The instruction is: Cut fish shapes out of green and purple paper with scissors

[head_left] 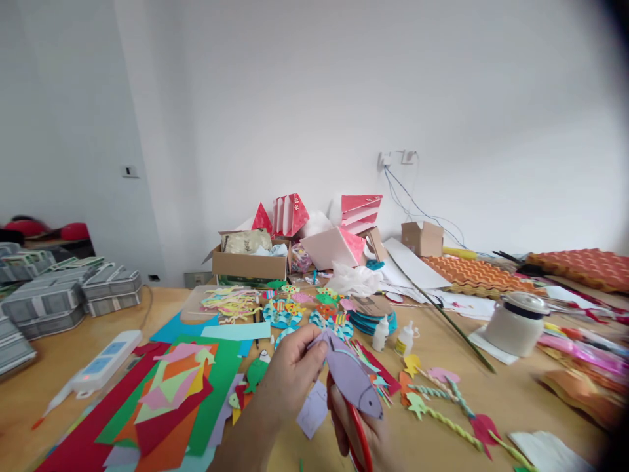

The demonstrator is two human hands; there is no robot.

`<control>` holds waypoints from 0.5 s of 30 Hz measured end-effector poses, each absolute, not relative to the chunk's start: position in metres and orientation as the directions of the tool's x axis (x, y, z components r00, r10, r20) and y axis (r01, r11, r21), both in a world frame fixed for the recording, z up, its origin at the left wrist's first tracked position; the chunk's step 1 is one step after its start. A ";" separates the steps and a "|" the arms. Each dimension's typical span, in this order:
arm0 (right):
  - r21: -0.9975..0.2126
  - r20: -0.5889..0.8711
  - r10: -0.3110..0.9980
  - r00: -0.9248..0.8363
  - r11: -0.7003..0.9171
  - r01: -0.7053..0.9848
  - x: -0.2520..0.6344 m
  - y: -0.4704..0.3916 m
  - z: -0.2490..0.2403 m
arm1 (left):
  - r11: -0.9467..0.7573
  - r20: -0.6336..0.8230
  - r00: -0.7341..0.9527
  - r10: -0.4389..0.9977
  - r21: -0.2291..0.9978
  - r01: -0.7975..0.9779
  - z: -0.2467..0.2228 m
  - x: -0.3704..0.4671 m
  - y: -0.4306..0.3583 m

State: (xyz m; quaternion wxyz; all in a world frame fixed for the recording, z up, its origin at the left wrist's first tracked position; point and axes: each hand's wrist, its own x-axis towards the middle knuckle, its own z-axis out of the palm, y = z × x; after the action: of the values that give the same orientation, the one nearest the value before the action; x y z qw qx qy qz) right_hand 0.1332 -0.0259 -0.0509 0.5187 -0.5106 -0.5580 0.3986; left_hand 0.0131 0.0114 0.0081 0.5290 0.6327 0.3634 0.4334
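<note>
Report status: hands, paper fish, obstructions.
Left hand pinching purple paper fish by tail. Right hand gripping red scissors, blades unclear. No obstruction seen around fish.

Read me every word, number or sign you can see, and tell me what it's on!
None can be read.
Small bottle with yellow on it: any label is too small.
Grey stacks at left: any printing is too blurred.
Purple paper fish: a drawn eye and lines, no words.

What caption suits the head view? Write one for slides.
Left hand pinches a purple paper fish, right hand holds red scissors, above a cluttered table.
</note>
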 end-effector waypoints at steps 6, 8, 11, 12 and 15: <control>-0.975 0.138 0.989 -0.056 0.146 0.170 0.134 -0.023 -0.042 | -0.184 0.168 0.320 0.932 0.983 0.019 0.011 0.014 0.010; -0.979 0.152 0.988 -0.024 0.154 0.137 0.132 -0.023 -0.042 | -0.185 0.170 0.318 0.933 0.983 0.015 0.010 0.014 0.011; -0.984 0.141 0.990 -0.026 0.143 0.103 0.131 -0.024 -0.040 | -0.174 0.162 0.331 0.929 0.985 0.005 0.008 0.013 0.013; -0.982 0.146 0.988 -0.045 0.150 0.113 0.130 -0.024 -0.039 | -0.170 0.160 0.333 0.929 0.985 0.002 0.008 0.013 0.013; -0.958 0.221 0.972 -0.075 0.231 0.171 0.130 -0.023 -0.039 | -0.174 0.163 0.335 0.928 0.985 0.003 0.009 0.013 0.012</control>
State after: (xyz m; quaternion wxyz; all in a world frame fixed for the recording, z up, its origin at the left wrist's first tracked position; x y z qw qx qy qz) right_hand 0.1300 -0.0227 -0.0389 0.4930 -0.4683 -0.6103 0.4065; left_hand 0.0128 0.0120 0.0086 0.5246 0.6263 0.3714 0.4410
